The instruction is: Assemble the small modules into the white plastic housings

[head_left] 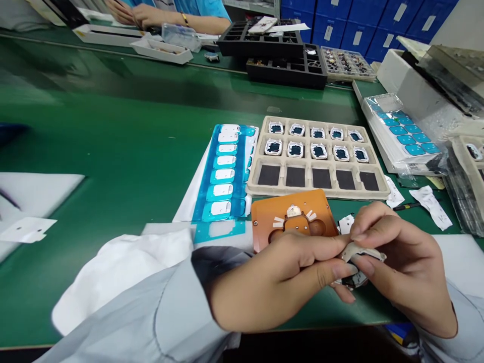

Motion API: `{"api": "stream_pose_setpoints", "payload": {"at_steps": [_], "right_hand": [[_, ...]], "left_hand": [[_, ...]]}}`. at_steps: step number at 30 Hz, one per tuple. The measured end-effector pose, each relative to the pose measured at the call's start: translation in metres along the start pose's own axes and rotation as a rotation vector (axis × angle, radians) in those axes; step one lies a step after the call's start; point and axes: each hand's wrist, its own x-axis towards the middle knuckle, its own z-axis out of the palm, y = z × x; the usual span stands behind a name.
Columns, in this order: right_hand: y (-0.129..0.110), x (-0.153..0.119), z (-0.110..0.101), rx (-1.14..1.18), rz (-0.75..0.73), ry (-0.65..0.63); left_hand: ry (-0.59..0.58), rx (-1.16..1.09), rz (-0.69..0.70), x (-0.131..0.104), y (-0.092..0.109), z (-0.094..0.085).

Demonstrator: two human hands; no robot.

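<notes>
My left forearm slants in from the lower left, and my left hand (280,275) pinches one end of a watch-case housing (365,251) between thumb and index finger. My right hand (412,257) curls in opposite, thumb and fingertips pinching the other side. The housing — pale, metallic-looking rim, dark inside — sits above the green bench (124,146), near the orange fixture plate (262,217).
</notes>
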Motion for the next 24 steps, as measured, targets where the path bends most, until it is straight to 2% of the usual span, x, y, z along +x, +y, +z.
{"api": "stream_pose_setpoints", "payload": {"at_steps": [16,24], "right_hand": [[-0.0033,0.001,0.0012,0.002,0.017,-0.011],[-0.0016,-0.0012,0.0033,0.029,0.039,0.006]], "left_hand": [[0.001,0.033,-0.004,-0.0002,-0.0005,0.0013],[0.031,0.135,0.023,-0.0012,-0.0012,0.0003]]}}
